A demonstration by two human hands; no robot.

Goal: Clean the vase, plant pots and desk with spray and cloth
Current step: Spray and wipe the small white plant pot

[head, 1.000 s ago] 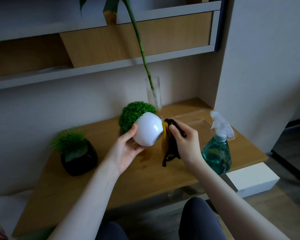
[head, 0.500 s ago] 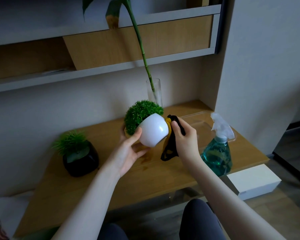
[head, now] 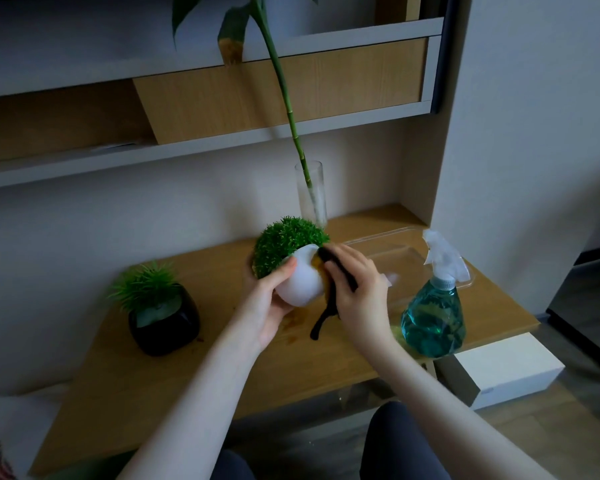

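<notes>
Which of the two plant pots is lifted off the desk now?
The white pot: the left hand holds it tilted while the right hand wipes it with the cloth. The black pot stands on the desk.

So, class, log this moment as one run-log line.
step: wiping white pot | left hand: holds pot, tilted | right hand: presses cloth on pot | spray bottle: on desk

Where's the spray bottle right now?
Head view: the spray bottle stands on the desk's right end, beside the right hand, in front of a clear tray.
</notes>
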